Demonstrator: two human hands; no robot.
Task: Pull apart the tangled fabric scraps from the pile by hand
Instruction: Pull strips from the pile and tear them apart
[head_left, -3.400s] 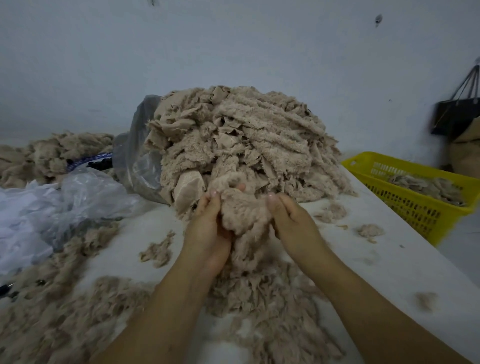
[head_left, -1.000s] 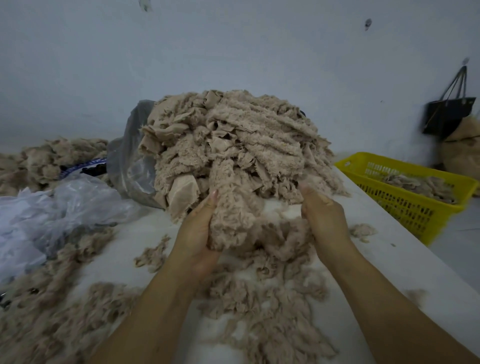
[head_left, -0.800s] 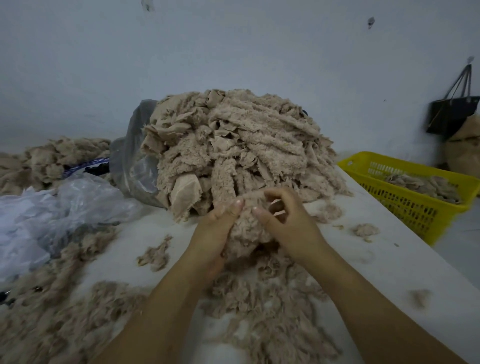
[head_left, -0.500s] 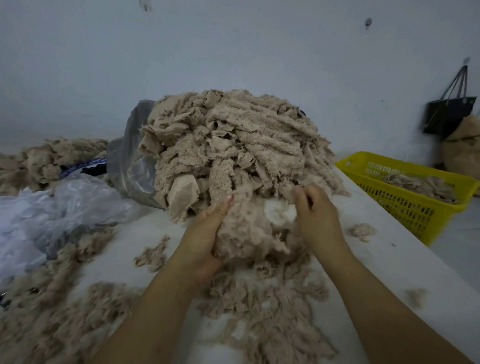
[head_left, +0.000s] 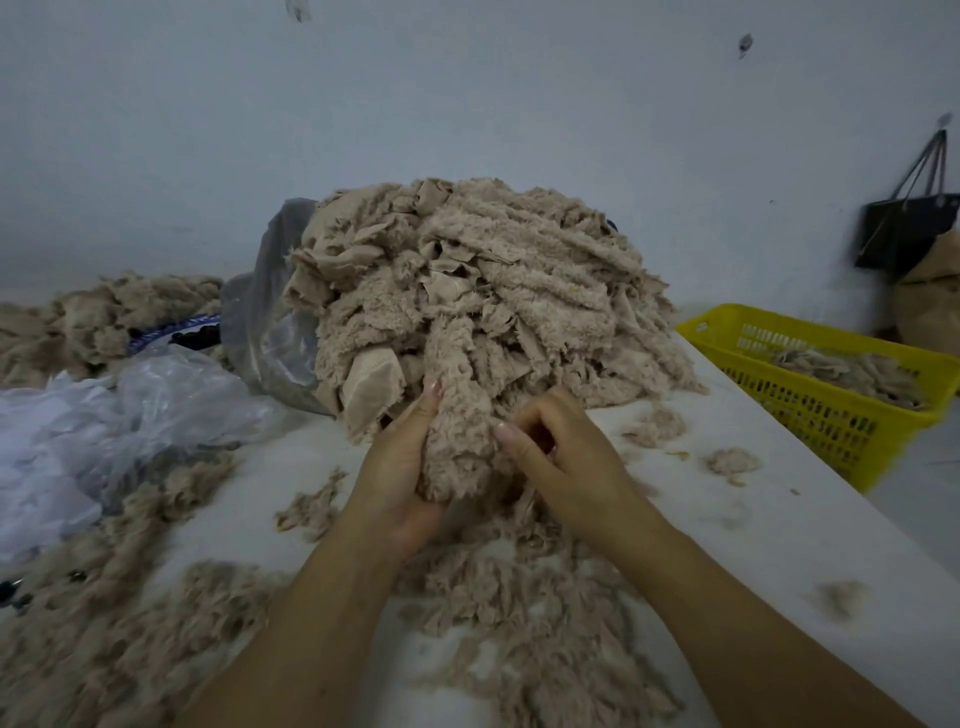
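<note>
Pile (head_left: 483, 291): tall heap of beige fleece scraps on the white table (head_left: 779, 540); 12 o'clock from both hands
Clump (head_left: 457, 441): fuzzy bundle at the heap's near foot; its top runs into the heap
Left hand (head_left: 397, 467): cups the clump from 9 o'clock; fingers close along it, holding
Right hand (head_left: 563, 460): 3 o'clock of the clump; fingers curled narrow, pinching its edge
Yellow basket (head_left: 831, 421): 2 o'clock; scraps inside
</note>
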